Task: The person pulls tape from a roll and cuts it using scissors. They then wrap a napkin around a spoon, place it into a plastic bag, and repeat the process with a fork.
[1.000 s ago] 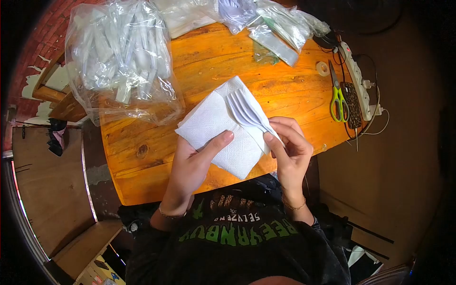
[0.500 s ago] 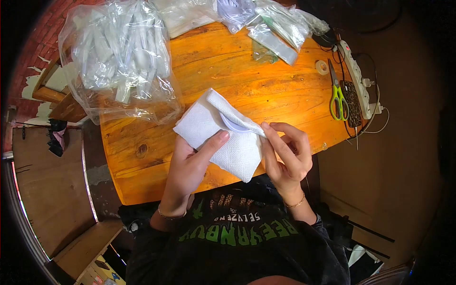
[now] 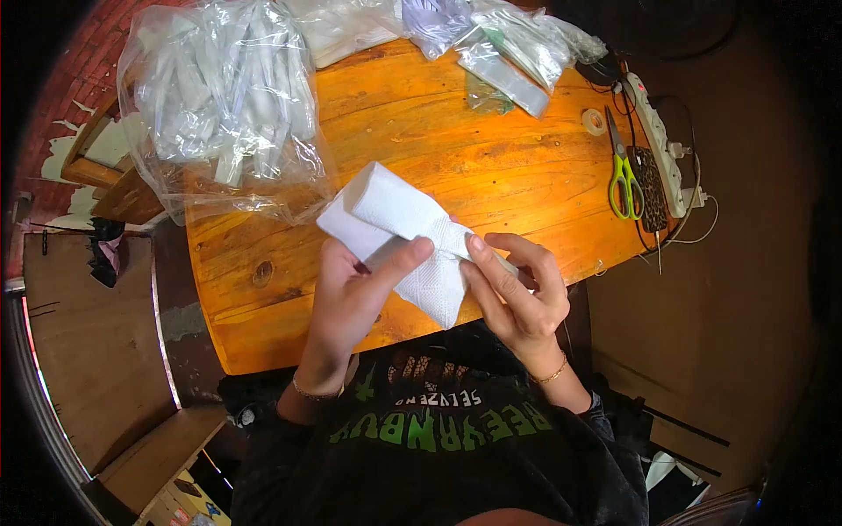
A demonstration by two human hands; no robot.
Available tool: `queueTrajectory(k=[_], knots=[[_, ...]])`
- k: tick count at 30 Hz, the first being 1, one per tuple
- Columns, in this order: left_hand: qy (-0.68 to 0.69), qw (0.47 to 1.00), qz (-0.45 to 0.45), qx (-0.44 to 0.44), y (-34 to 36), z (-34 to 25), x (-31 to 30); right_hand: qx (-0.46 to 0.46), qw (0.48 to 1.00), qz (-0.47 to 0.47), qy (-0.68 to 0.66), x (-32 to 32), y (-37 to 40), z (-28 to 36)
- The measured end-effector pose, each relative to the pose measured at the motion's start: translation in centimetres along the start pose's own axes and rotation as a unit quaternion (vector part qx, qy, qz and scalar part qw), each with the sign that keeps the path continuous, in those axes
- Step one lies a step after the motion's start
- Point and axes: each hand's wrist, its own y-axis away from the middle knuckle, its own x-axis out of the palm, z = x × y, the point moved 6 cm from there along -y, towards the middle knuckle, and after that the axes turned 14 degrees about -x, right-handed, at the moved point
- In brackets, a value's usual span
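Observation:
A white textured paper napkin (image 3: pixel 399 206) is held in the air above the near part of the table, its upper edge folded over into a loose flap. My left hand (image 3: pixel 351 285) grips it from the lower left, thumb pressed on top and fingers underneath. At the right end of the fold, my right hand (image 3: pixel 522 285) pinches the paper between thumb and fingers. The pale plastic piece with a curved edge, seen earlier inside the fold, is now covered by the napkin.
On the wooden table (image 3: pixel 254 298), a large clear bag (image 3: pixel 228 96) of wrapped white items lies at the back left. Further plastic packets (image 3: pixel 504 79) lie at the back. Green-handled scissors (image 3: pixel 624 180), a tape roll (image 3: pixel 594 122), a patterned phone-like object (image 3: pixel 649 188) and a power strip (image 3: pixel 658 140) line the right edge.
The napkin's upper flap has come down over the pale plastic piece, hiding it. My right hand has moved slightly left and down along the fold; my left thumb has shifted slightly right.

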Motion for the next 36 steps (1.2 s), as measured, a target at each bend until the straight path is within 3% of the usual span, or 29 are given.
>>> queueTrajectory(k=[4, 7, 8, 11, 14, 20, 26, 36], knots=[[-0.038, 0.999, 0.003, -0.025, -0.2, 0.3, -0.2, 0.082, 0.99, 0.005, -0.118, -0.3, -0.2, -0.9], [-0.049, 0.999, 0.018, -0.015, -0.1, 0.0, 0.1, 0.269, 0.924, 0.008, -0.271, 0.8, 1.1, -1.9], [-0.051, 0.998, 0.02, -0.018, -0.2, 0.1, 0.1, 0.239, 0.923, -0.029, -0.301, 1.2, 0.9, -1.7], [-0.087, 0.995, 0.034, -0.035, 0.1, 0.0, 0.2, 0.32, 0.866, -0.081, -0.376, 1.2, 1.8, -1.6], [-0.095, 0.994, 0.04, -0.043, 0.1, 0.3, 0.2, 0.345, 0.85, -0.104, -0.385, 1.2, 2.0, -1.9], [-0.086, 0.995, 0.033, -0.045, 0.4, 0.3, 0.0, 0.284, 0.9, -0.122, -0.308, 1.0, 2.0, -1.7], [-0.071, 0.996, 0.029, -0.051, 0.4, 0.4, -0.3, 0.265, 0.919, -0.094, -0.278, 1.2, 1.9, -2.2], [-0.069, 0.995, 0.031, -0.069, 0.5, 0.5, -0.6, 0.081, 0.985, -0.064, -0.137, 0.5, -0.3, -0.8]])
